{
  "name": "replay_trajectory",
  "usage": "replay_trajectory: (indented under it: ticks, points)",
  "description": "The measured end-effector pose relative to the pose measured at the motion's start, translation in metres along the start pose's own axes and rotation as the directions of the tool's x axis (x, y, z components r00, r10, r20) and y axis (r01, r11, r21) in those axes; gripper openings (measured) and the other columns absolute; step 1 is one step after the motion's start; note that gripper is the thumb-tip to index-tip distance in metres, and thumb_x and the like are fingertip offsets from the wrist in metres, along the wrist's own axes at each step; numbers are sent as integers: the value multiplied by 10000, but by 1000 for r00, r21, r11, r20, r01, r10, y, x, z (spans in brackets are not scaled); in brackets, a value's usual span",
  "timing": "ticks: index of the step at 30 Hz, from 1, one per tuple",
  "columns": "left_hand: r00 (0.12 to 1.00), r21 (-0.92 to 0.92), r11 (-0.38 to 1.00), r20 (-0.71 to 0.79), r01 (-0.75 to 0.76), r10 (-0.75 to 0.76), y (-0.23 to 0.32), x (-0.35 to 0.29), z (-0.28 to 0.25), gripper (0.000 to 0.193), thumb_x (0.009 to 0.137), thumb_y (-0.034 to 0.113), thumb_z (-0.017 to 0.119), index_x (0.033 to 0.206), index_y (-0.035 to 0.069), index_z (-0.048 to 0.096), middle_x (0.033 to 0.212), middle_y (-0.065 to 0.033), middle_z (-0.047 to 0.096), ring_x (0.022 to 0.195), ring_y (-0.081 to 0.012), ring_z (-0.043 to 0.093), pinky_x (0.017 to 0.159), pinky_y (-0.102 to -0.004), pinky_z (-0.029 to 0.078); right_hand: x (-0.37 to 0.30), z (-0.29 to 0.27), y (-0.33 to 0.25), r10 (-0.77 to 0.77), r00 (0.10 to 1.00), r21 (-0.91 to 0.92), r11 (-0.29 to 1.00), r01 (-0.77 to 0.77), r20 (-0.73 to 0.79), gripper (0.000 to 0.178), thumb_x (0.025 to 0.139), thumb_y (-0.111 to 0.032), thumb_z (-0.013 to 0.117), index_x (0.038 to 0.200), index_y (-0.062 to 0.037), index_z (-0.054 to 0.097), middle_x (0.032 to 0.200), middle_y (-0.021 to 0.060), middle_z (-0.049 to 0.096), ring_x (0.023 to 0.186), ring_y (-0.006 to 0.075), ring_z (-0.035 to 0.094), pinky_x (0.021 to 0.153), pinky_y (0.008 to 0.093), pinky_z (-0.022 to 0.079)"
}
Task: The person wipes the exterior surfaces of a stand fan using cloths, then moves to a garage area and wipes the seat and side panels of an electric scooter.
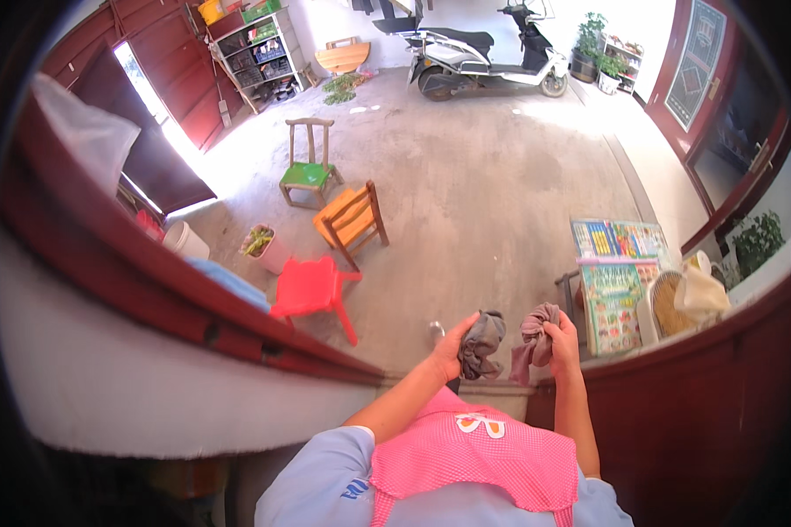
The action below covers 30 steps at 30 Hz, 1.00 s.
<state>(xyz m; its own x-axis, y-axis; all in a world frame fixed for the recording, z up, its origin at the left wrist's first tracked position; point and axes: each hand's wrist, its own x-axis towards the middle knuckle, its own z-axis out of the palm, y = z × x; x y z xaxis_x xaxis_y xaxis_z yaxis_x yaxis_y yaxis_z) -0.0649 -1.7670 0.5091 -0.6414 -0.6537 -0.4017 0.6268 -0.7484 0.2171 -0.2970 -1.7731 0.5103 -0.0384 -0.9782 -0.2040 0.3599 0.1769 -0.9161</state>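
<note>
My left hand [449, 349] is closed on a bunched grey cloth piece [482, 346], its folds gathered like a scrunchie or a balled sock; I cannot tell which. Beside it, my right hand [564, 339] grips a similar mauve cloth piece [536, 328], ruffled at the top with a loose end hanging down. A small gap separates the two pieces, and both are held up in front of the pink checked apron [475, 457].
A red door frame [677, 395] borders me on the right. Books or posters [613, 299] lie on a stand nearby. Ahead-left are a red stool [309, 288], a wooden chair [353, 221] and a green-seated chair [308, 174]. A white scooter [483, 60] is parked at the back.
</note>
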Motion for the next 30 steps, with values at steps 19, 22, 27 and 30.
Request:
replay_trajectory:
  ticks: [19, 22, 27, 30]
  points:
    - [998, 454, 891, -48, -23, 51, 331, 173, 25, 426, 938, 263, 490, 1282, 13, 466, 1230, -101, 560, 1073, -191, 578, 918, -336, 479, 342, 192, -108, 205, 923, -21, 978, -210, 326, 310, 892, -72, 496, 1191, 7, 482, 1002, 120, 631, 928, 192, 613, 812, 323, 508]
    - [982, 312, 950, -184, 30, 30, 368, 167, 1, 480, 897, 153, 524, 1346, 36, 401, 1313, -132, 490, 1184, -224, 511, 955, -357, 463, 383, 223, -97, 214, 878, -220, 967, -128, 429, 299, 896, -119, 533, 1170, 0, 522, 1004, 95, 633, 908, 158, 597, 817, 306, 491]
    - [806, 200, 791, -9, -578, 592, 400, 170, -5, 509, 853, 191, 501, 1326, 30, 404, 1319, -149, 476, 1212, -282, 476, 1008, -418, 404, 447, 277, -97, 375, 729, -432, 894, -120, 573, 344, 903, -156, 552, 1211, -8, 518, 1100, 65, 605, 978, 135, 562, 856, 277, 453]
    - [793, -150, 795, 89, -587, 602, 438, 189, -34, 485, 848, 205, 524, 1291, 27, 442, 1316, -145, 480, 1183, -310, 495, 1019, -434, 391, 487, 285, -81, 321, 708, -341, 932, -120, 629, 351, 898, -153, 564, 1217, -13, 512, 1127, 62, 590, 1023, 136, 542, 887, 272, 437]
